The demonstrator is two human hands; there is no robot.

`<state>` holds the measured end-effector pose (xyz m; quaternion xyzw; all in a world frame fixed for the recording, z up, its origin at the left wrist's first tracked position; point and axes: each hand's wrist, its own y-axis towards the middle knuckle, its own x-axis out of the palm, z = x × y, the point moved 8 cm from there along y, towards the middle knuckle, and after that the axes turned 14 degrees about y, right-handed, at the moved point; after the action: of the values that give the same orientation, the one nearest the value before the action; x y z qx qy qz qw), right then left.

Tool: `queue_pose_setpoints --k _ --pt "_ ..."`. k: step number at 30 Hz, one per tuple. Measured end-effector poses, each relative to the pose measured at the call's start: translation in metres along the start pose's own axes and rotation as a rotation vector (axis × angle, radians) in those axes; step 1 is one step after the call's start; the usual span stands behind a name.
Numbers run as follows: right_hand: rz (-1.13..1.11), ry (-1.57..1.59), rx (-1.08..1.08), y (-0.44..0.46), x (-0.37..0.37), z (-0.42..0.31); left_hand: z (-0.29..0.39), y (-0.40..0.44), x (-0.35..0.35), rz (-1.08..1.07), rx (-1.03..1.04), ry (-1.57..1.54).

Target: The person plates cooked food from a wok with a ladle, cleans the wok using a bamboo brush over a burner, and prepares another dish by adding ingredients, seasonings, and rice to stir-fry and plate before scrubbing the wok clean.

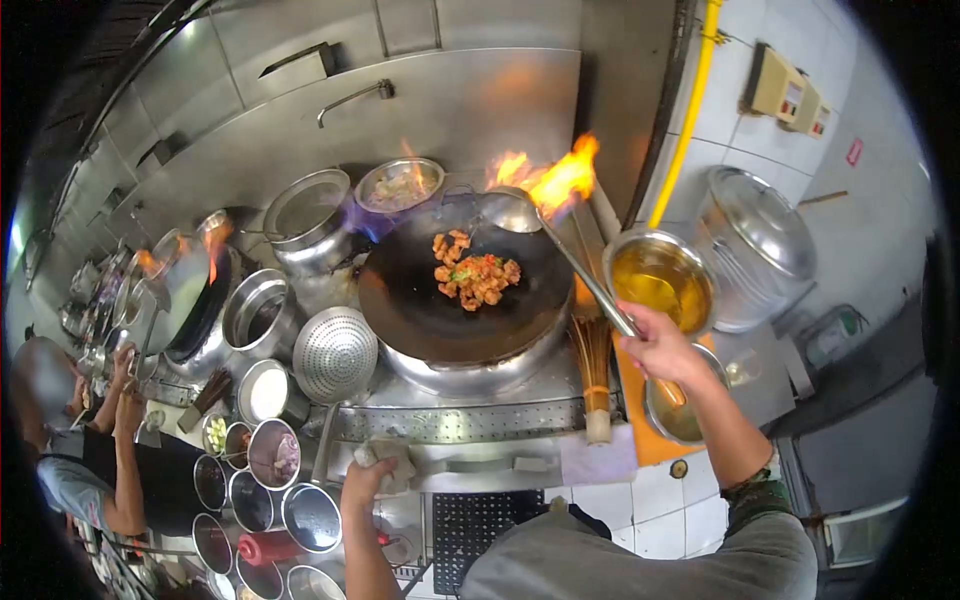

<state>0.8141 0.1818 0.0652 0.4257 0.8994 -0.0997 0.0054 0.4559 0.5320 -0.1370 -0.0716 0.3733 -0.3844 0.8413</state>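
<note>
My right hand (662,348) is closed round the wooden-ended handle of a long ladle (592,275). The ladle's bowl is over the far right rim of a dark wok (410,325), with tall flames (560,180) beside it. Browned, glossy food chunks (478,278) with red and green bits lie in the wok. Low at the front of the stove, my left hand (366,480) is closed on a pale folded cloth (400,465). That cloth is below the wok, apart from its rim. Part of the left fingers is hidden.
A perforated strainer (336,355) lies left of the wok. A bowl of yellow oil (660,285) and a bamboo brush (592,375) are at right. Several metal pots (312,530) crowd the lower left. A co-worker (90,480) works at a flaming wok on the far left.
</note>
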Motion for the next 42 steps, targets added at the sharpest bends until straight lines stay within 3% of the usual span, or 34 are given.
queue_pose_setpoints --k 2,3,4,7,8,9,10,11,13,14,17,19,20,22,23,25,27,29,30,31,32,34,35,37,38,40,41,42 --pt "-0.021 -0.061 0.016 0.038 0.010 0.007 0.028 -0.018 0.012 -0.109 -0.132 -0.732" --pt "-0.026 -0.131 0.038 0.053 0.013 0.011 0.029 -0.007 0.025 -0.155 -0.126 -0.890" --pt "-0.036 -0.128 0.041 0.068 0.017 0.014 0.051 -0.005 0.038 -0.215 -0.142 -1.004" --pt "-0.152 -0.582 -0.198 0.085 0.030 0.002 0.126 0.012 0.075 -0.299 -0.225 -1.170" --pt "-0.194 -0.499 -0.027 0.073 0.018 0.005 0.144 0.018 0.086 -0.346 -0.207 -1.204" --pt "-0.235 -0.417 0.144 0.057 0.006 0.010 0.162 0.024 0.094 -0.552 -0.095 -1.282" --pt "-0.210 -0.545 0.013 0.039 -0.005 0.002 0.177 0.024 0.096 -0.759 0.023 -1.351" --pt "-0.183 -0.669 -0.120 0.024 -0.010 -0.004 0.198 0.022 0.090 -0.748 0.019 -1.355" --pt "-0.151 -0.565 -0.191 0.009 -0.031 -0.008 0.219 0.019 0.096 -0.579 -0.259 -1.096" --pt "-0.155 -0.561 -0.188 0.007 -0.045 -0.010 0.214 0.030 0.108 -0.632 -0.313 -1.108" --pt "-0.205 -0.561 -0.224 -0.001 -0.088 -0.028 0.199 0.037 0.133 -0.482 -0.292 -1.060" --pt "-0.397 -0.598 -0.107 -0.020 -0.094 -0.033 0.207 -0.012 0.117 -0.380 -0.366 -1.062" --pt "-0.389 -0.598 -0.113 -0.021 -0.093 -0.036 0.226 -0.049 0.097 -0.360 -0.314 -1.050" --pt "-0.457 -0.427 -0.059 -0.035 -0.089 -0.041 0.232 -0.072 0.106 -0.491 -0.321 -1.086" --pt "-0.300 -0.496 0.288 -0.019 -0.082 -0.029 0.230 -0.045 0.117 -0.525 -0.246 -1.038" --pt "-0.292 -0.638 0.054 0.041 -0.051 -0.009 0.242 0.014 0.134 -0.515 -0.193 -1.019" --pt "-0.211 -0.798 -0.469 0.028 -0.023 -0.003 0.192 0.014 0.143 -0.438 -0.129 -0.991" --pt "-0.119 -0.864 -0.493 -0.019 -0.003 0.007 0.147 -0.028 0.135 -0.357 -0.127 -0.982" --pt "-0.038 -0.921 -0.502 -0.029 0.008 0.006 0.132 -0.039 0.123 -0.306 0.037 -0.928" --pt "-0.100 -0.923 -0.558 -0.041 0.011 0.001 0.145 -0.065 0.102 -0.259 0.018 -1.010" --pt "-0.126 -0.929 -0.541 -0.031 0.003 -0.017 0.164 -0.082 0.078 -0.210 -0.001 -1.091" --pt "-0.270 -0.630 -0.459 -0.030 -0.016 -0.048 0.188 -0.035 0.067 -0.455 -0.055 -0.995" --pt "-0.266 -0.632 -0.469 -0.065 -0.019 -0.065 0.220 -0.067 0.056 -0.437 -0.133 -1.073" --pt "-0.222 -0.361 0.341 -0.128 -0.041 -0.037 0.223 -0.105 0.061 -0.493 -0.133 -1.046" --pt "-0.217 -0.360 0.338 -0.129 -0.039 -0.040 0.227 -0.112 0.064 -0.551 -0.145 -1.018" --pt "-0.231 -0.415 0.254 -0.107 -0.025 -0.053 0.238 -0.073 0.068 -0.419 -0.225 -0.960" --pt "-0.234 -0.545 0.096 -0.091 -0.006 -0.058 0.222 -0.035 0.089 -0.554 -0.154 -0.955" --pt "-0.224 -0.548 0.089 -0.077 0.003 -0.044 0.204 -0.007 0.110 -0.692 -0.075 -0.947"
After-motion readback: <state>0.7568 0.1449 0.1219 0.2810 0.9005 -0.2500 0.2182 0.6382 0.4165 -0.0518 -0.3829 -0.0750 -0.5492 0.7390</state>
